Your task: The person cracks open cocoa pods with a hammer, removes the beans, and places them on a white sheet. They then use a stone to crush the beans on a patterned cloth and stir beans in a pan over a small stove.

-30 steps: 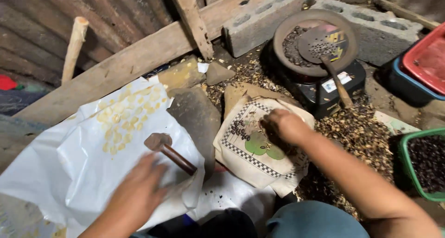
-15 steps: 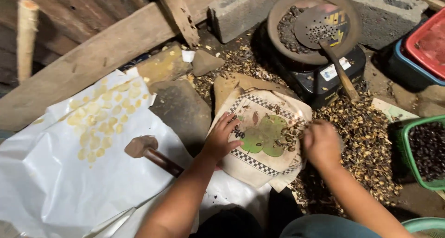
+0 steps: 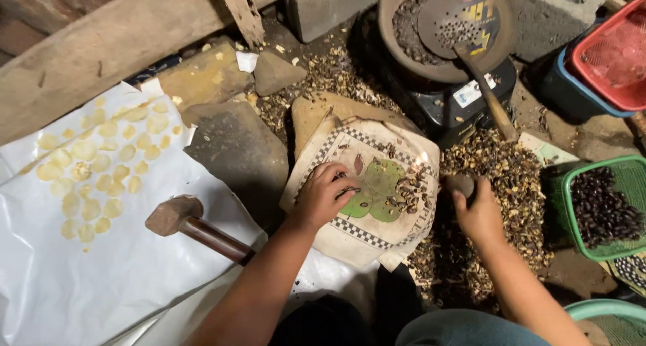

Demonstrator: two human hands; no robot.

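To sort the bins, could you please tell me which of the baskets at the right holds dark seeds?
The green basket at the right edge holds the dark seeds; the red basket above it shows none.

White sheet (image 3: 87,279): thin plastic or coated paper, smooth, slightly glossy, creased. Mallet (image 3: 202,228): wood, dull rough head, handle smoother with faint sheen. Patterned cloth (image 3: 377,184): woven sack-like fabric, matt, soiled, under the left hand (image 3: 323,194). Flat stone (image 3: 239,154): grey, matt, gritty. Beam (image 3: 101,56): raw weathered timber, rough. Concrete block (image 3: 323,3): coarse, porous. Round pan (image 3: 404,40): dark, dull, sooty; perforated ladle (image 3: 457,23): worn metal with wooden handle. Green basket (image 3: 632,178) and red basket (image 3: 612,56): moulded plastic mesh, slight shine. Shell litter (image 3: 498,184): dry, brittle, matt, beside the right hand (image 3: 478,208)
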